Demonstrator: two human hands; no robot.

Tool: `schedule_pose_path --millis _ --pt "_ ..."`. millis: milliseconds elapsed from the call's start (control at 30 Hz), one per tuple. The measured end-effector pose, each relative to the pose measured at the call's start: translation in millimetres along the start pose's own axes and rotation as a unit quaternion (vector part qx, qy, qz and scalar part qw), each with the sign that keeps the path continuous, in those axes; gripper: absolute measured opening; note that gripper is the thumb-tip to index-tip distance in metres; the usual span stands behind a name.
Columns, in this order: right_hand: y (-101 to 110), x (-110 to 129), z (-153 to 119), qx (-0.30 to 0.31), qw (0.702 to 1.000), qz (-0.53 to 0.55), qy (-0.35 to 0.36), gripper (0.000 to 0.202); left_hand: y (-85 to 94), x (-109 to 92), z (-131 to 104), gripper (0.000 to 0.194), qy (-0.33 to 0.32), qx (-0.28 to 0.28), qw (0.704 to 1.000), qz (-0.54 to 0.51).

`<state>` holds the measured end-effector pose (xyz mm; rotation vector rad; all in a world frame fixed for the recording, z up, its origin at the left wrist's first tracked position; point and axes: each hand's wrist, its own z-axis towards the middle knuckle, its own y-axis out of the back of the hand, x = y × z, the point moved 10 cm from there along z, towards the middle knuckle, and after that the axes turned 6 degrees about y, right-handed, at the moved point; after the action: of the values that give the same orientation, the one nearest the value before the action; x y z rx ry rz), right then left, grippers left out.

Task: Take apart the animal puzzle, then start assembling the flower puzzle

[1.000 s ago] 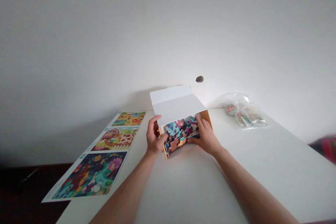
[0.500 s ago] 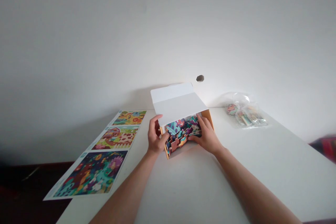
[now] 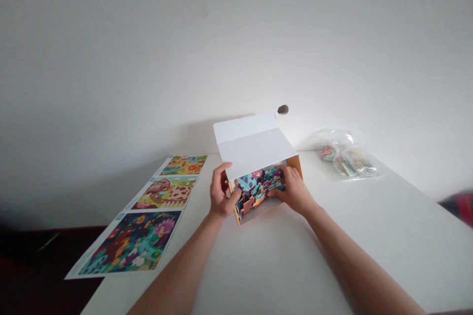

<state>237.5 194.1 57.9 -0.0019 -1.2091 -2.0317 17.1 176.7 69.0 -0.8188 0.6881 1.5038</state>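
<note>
A cardboard box [image 3: 298, 162] with orange sides and a white flap [image 3: 258, 150] folded back stands on the white table, its opening towards me. Many colourful jigsaw puzzle pieces [image 3: 254, 189] lie heaped inside. My left hand [image 3: 221, 196] grips the box's left side, thumb at the inner edge and fingers around the outside. At the right end of the heap, my right hand [image 3: 295, 189] reaches into the box, its thumb and fingers closed around some pieces. Its fingertips are partly hidden among them.
A printed sheet with three pictures [image 3: 129, 241] lies on the left, its near corner over the table edge. Clear plastic bags [image 3: 349, 160] holding more pieces rest at the back right. Behind the table [image 3: 251, 275] rises a white wall [image 3: 236, 49] with a small hole [image 3: 283, 109].
My right hand's fingers have drawn slightly closer together on the puzzle pieces. The box and my left hand keep nearly the same place, with only a slight shift of the view.
</note>
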Motion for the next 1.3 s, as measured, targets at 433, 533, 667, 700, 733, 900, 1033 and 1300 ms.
schedule_pose_path --millis 433,533,667,700,733,900,1033,1300 --pt "-1 6 3 0.027 0.999 0.032 0.03 0.065 0.1 -4 -1 0.065 -0.022 0.002 1.0 0.004" --pt "-1 6 3 0.022 0.999 0.036 0.034 0.067 -0.3 -3 0 0.064 -0.01 -0.001 1.0 0.003" --pt "0 10 4 0.017 0.998 0.022 0.061 0.069 -0.5 -2 1 0.062 0.002 -0.007 1.0 0.001" --pt "1 11 4 0.016 0.998 0.013 0.064 0.067 -0.8 -2 1 0.062 0.003 -0.007 1.0 0.002" --pt "1 10 4 0.015 0.998 0.004 0.064 0.064 -1.0 -2 1 0.062 0.005 -0.007 1.0 0.003" --pt "1 10 3 0.026 0.998 0.015 0.059 0.056 -1.1 -1 1 0.062 0.011 -0.007 1.0 0.001" --pt "-2 12 3 0.03 0.997 -0.005 0.07 0.056 -0.7 0 2 0.063 0.017 -0.009 1.0 -0.018" --pt "-7 13 4 0.079 0.995 0.009 0.063 0.05 4.1 10 3 0.058 0.06 -0.044 0.997 -0.036"
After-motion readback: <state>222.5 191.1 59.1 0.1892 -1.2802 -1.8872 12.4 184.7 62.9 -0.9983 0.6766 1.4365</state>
